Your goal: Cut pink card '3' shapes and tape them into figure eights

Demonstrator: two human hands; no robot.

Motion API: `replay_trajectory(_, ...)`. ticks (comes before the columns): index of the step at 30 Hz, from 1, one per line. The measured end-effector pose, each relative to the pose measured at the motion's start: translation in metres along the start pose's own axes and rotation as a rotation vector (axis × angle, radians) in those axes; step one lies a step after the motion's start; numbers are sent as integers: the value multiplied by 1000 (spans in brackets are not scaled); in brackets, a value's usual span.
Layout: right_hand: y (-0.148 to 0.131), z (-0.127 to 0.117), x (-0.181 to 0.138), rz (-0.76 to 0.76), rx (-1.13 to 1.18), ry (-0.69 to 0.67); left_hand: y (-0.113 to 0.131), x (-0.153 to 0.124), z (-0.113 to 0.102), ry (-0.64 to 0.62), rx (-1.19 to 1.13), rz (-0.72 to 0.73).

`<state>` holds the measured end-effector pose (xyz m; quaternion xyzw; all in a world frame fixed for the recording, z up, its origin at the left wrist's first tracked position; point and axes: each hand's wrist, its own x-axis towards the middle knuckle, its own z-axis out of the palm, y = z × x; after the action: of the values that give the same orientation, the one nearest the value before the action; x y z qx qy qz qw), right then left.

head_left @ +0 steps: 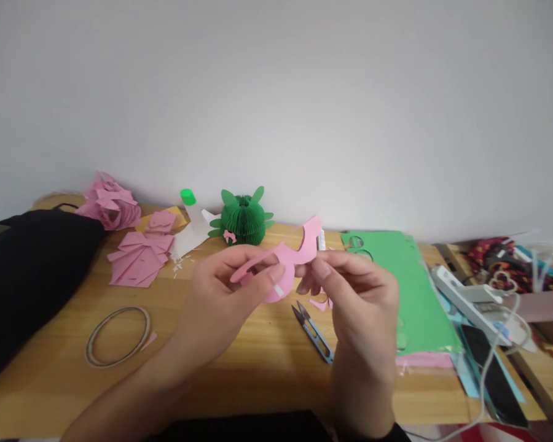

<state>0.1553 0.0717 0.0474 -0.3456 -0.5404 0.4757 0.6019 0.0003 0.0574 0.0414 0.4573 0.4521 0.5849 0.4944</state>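
Above the wooden table I hold up a pink paper cutout [286, 258] with curved lobes and a small white patch on its lower part. My left hand [233, 294] pinches its left side between thumb and fingers. At its right edge, my right hand [359, 294] grips the paper with thumb and fingertips. Thread snips [313, 331] lie on the table below, between the hands. Behind the left hand stands a green honeycomb paper ball [243, 222] with green leaf shapes and a small pink piece stuck on it.
Left of my hands lie a roll of tape [91, 344], folded pink papers [141, 258] and a green-capped glue stick [193, 212]. A black cloth [37, 270] covers the left side. On the right are green paper sheets [396, 276], a power strip [465, 301] and a phone [493, 374].
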Motion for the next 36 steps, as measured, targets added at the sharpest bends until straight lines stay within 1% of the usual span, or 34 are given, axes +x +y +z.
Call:
replay_trajectory(8, -1, 1, 1, 31, 10, 29, 11, -2, 6, 48, 45, 70)
replay_trajectory(12, -1, 1, 2, 37, 6, 16, 8, -2, 6, 47, 38, 46)
replay_trajectory(14, -2, 1, 2, 42, -8, -3, 6, 0, 6, 68, -3, 40)
replay_trajectory(17, -3, 1, 0, 70, -50, -86, 4, 3, 7, 110, -67, 54)
replay_trajectory(19, -4, 1, -2, 87, -78, -134, 5, 5, 8, 122, -69, 76)
replay_trajectory(22, -3, 2, -3, 86, -89, -145, 7, 6, 9, 105, -30, 91)
replay_trajectory(26, -1, 3, -2, 93, -62, -146, 7, 7, 9, 90, 6, 62)
replay_trajectory(28, 0, 4, -1, 99, -37, -141, 6, 7, 9, 78, -25, 57)
replay_trajectory(33, 1, 5, 0, 109, -8, -70, 3, 6, 9, -24, -171, 16)
replay_trajectory(36, 0, 7, 0, 98, 52, -59, 3, 5, 9, 27, -136, 8)
